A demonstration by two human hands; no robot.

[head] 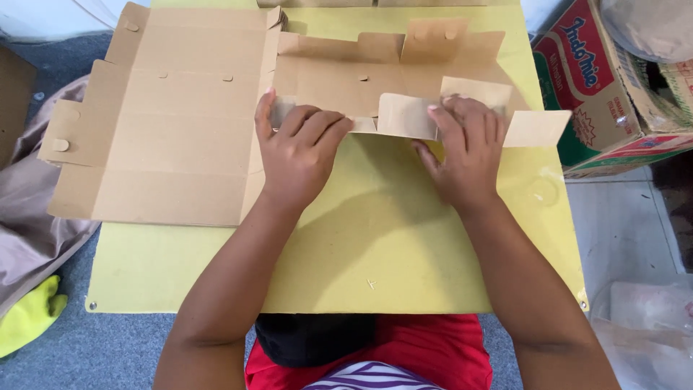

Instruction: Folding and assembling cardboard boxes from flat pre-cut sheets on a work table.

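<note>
L hand (299,148): palm down, fingers curled, pressing on the near edge of a flat die-cut cardboard piece (375,83); thumb stretched up along the piece's left side. Not a closed grip, more a hold-down w/ fingertips tucked over the folded edge.

R hand (465,148): also palm down, fingers bent over a small folded flap (406,115) of the same piece; index fingertip on flap's upper right corner, pinching/pressing it against the strip below. Both hands near each other, flap between them.

Cardboard piece lies flat at the far-centre of a yellow-green board (375,245), w/ tabs sticking up at the far side and one light flap (535,128) poking out to the right, past the R hand.

Just left, touching or overlapping it: a larger unfolded carton blank (173,123), flat, hanging off the board's left edge.

Further out: printed red-green-white carton (599,87) right of board, on the floor; grey-brown cloth (29,224) left; bright yellow cloth item (29,314) near left corner; clear plastic (650,318) lower right. Person's red top (433,347) at bottom.
</note>
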